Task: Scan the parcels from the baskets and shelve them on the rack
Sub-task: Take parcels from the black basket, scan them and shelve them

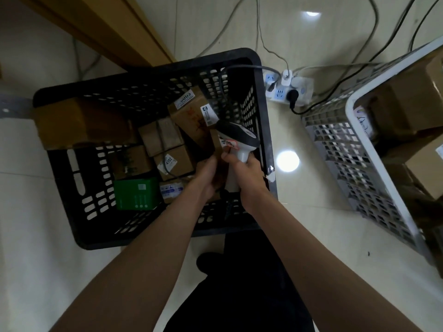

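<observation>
A black plastic basket stands on the floor in front of me with several cardboard parcels and a green box inside. My right hand grips the white handle of a barcode scanner over the basket's right side, its dark head pointing at a tall labelled cardboard parcel. My left hand reaches into the basket just left of the scanner, fingers curled round a dark brown parcel that is mostly hidden between both hands.
A white basket with more cardboard boxes stands at the right. A power strip with plugs and several cables lies on the tiled floor behind the black basket. A wooden board runs across the upper left.
</observation>
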